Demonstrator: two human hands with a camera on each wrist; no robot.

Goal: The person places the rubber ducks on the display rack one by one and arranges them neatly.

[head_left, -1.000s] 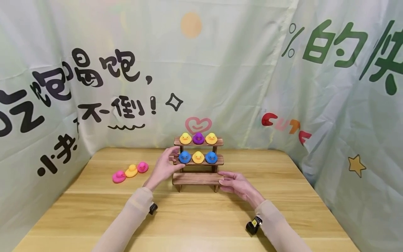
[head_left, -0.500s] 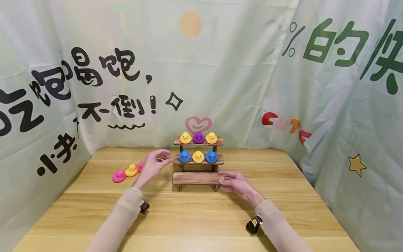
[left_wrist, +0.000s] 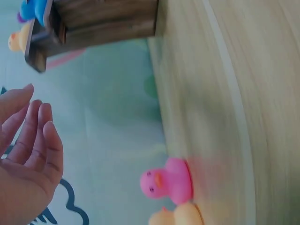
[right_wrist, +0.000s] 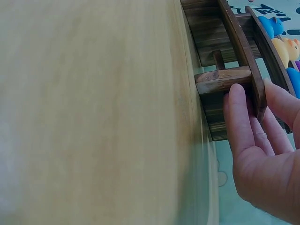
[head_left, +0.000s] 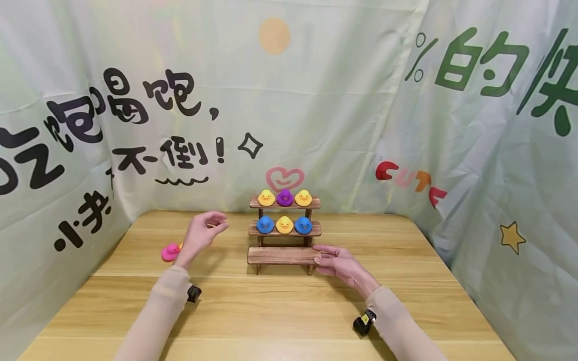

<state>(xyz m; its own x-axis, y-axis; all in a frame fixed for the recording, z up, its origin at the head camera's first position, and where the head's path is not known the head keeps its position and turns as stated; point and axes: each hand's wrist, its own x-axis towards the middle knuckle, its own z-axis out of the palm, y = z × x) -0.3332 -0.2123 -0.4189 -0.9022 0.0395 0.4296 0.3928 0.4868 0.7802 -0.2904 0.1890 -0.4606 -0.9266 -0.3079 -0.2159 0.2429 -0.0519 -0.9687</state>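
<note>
"Okay, where's the wooden shelf (head_left: 282, 255)?"

"Middle of the table (head_left: 280, 311), upright, three tiers, near the cloth backdrop (head_left: 329, 110)."

"Right hand (head_left: 340, 264)?"

"Grips the right end of the lowest tier; right wrist view shows that plank's end between the digits."

"Ducks on it?"

"Six, upright, facing the person. Top, left to right: top-left yellow duck (head_left: 266, 198), purple duck (head_left: 285, 198), top-right yellow duck (head_left: 303, 198). Middle tier: left blue duck (head_left: 265, 225), middle yellow duck (head_left: 284, 225), right blue duck (head_left: 303, 225)."

"Left hand (head_left: 203, 234)?"

"Over the table, left of the shelf, apart from it. Fingers loosely bent, thumb off the fingertips, nothing held."

"Anything in the way?"

"Yes, that hand and wrist. Head view gets only the far-left pink duck (head_left: 169, 252) plus a sliver of the loose yellow duck (left_wrist: 187, 215). Left wrist view has the inner pink duck (left_wrist: 168, 183), shelf side of that yellow one, close beside it; touching, can't tell. Frame edge cuts the yellow."

"Rest?"

"Pale left sleeve (head_left: 151, 311), right sleeve (head_left: 402, 318), black devices at both wrists. Backdrop print: dark characters left, green ones right, pink heart (head_left: 285, 179) just above the top row, yellow star (head_left: 512, 237) far right."
</note>
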